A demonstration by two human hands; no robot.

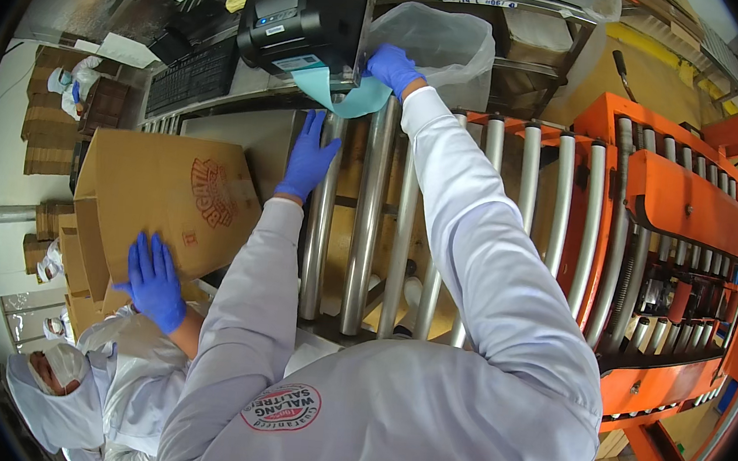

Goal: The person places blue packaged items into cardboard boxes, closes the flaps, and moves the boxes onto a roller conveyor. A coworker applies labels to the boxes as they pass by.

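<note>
My left hand (309,156), in a blue glove, hovers or rests at the metal rollers (362,230) with its fingers spread and nothing in it. Beside the black label printer (308,18), my right hand (393,68), gloved too, has its fingers bent at the edge of a clear plastic bag (432,38). A light-blue label strip (354,101) curls from the printer towards that hand; whether the fingers grip the strip or the bag cannot be told. Left of my left hand a printed cardboard box (161,199) stands on the line.
A co-worker's gloved hand (155,281) lies on the box, and that co-worker (65,388) stands at the lower left. A keyboard (191,77) lies left of the printer. On the right is an orange roller machine (693,213). More people and stacked cartons (55,130) are farther left.
</note>
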